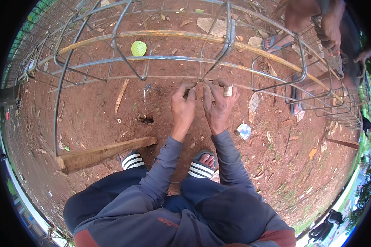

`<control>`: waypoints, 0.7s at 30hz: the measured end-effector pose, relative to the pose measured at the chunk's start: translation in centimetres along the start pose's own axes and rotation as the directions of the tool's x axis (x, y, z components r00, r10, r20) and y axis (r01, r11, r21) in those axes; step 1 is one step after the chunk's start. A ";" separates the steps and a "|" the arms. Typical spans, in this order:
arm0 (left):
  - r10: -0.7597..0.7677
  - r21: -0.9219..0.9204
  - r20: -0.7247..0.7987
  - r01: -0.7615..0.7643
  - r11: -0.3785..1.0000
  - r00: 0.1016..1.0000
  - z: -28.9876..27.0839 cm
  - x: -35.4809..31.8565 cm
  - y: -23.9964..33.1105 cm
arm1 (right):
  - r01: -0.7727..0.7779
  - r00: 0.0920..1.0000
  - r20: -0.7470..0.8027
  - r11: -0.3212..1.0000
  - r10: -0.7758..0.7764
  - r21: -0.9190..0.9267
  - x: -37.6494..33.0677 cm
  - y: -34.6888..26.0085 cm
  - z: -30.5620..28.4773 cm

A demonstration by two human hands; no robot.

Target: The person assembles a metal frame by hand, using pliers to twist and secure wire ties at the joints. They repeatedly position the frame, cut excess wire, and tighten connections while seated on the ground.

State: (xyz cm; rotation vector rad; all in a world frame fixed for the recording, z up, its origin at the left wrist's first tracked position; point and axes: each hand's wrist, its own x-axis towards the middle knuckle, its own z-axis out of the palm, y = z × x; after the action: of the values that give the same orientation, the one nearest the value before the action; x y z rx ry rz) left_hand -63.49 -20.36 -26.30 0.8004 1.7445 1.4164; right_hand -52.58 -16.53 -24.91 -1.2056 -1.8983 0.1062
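Observation:
In front of me lies a long cage of steel reinforcing bars (pixel 169 34), with bent steel stirrups (pixel 228 31) set across it. My left hand (pixel 182 108) and my right hand (pixel 219 108) meet at its lowest near bar, where a stirrup corner touches the bar. Fingers and thumb of both hands are pinched together there. Whatever sits between the fingertips is too small to make out. Around one finger of the right hand is a pale wrapping (pixel 228 90).
A wooden beam (pixel 107 153) lies at left by my sandalled foot. At the right a co-worker's hand (pixel 330 31) is near the cage, with sandalled feet beside it. A green leaf (pixel 139 48), dry leaves and a crumpled blue-white scrap (pixel 244 131) lie on reddish soil.

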 end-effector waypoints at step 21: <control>0.049 0.498 0.301 -0.201 0.844 0.952 1.3 0.1 8.2 | -0.539 0.760 0.282 0.326 0.585 0.776 -3.7 -0.2 5.4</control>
State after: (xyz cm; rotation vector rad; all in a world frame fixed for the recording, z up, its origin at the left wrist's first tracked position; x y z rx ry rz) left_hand -62.29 -18.03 -18.38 1.3590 1.8973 0.8401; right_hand -55.89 -17.60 -30.38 -1.0671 -0.9868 1.2305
